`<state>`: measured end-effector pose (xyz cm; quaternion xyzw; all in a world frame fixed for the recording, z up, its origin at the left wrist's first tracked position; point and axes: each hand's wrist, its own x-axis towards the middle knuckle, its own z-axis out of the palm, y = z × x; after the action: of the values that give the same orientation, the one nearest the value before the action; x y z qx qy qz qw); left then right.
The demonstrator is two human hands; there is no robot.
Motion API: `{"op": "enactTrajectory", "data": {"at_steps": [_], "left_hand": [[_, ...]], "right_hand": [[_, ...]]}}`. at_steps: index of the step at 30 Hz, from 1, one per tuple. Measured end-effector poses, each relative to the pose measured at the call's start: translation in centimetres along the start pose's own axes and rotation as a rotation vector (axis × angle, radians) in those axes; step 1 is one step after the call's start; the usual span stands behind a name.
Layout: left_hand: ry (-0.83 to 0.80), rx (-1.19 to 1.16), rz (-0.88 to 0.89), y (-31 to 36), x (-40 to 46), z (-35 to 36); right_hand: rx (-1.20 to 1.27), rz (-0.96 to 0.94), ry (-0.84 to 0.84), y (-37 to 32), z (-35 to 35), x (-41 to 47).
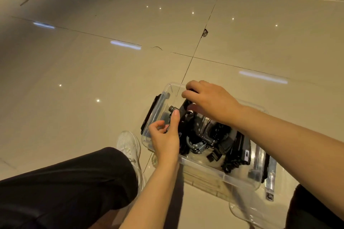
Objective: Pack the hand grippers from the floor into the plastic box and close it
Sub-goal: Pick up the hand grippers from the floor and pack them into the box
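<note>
Your right hand (208, 101) curls round a black hand gripper (184, 107) over the plastic box's (204, 165) far end; your left hand (165, 135) pinches its near part; other grippers (214, 139) lie inside.

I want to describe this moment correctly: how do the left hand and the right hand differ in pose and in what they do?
The left hand comes from the near side with its thumb up against a black gripper; the right hand reaches across from the right and grips that gripper from above. The left hand is at the near left corner of the box, the right hand nearer its far wall. Both work inside the open box.
</note>
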<state>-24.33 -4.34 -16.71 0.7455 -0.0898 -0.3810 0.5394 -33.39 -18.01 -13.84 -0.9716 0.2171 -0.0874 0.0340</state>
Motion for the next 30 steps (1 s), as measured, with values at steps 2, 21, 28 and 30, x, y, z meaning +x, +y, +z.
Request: {"op": "enactTrajectory", "data": {"at_steps": [2, 21, 28, 30], "left_hand": [[-0.129, 0.072, -0.128, 0.0, 0.9, -0.7], [-0.231, 1.08, 0.467, -4.9, 5.7, -7.6], [-0.276, 1.136, 0.43, -4.5, 5.8, -7.7], [-0.278, 1.13, 0.435, -4.5, 5.9, -7.7]], "right_hand": [[0.081, 0.005, -0.068, -0.2, 0.9, 0.8], [-0.145, -0.273, -0.75, -5.1, 6.9, 0.2], [-0.127, -0.349, -0.524, -4.4, 7.2, -0.5], [-0.035, -0.262, -0.449, -4.3, 6.6, 0.1]]}}
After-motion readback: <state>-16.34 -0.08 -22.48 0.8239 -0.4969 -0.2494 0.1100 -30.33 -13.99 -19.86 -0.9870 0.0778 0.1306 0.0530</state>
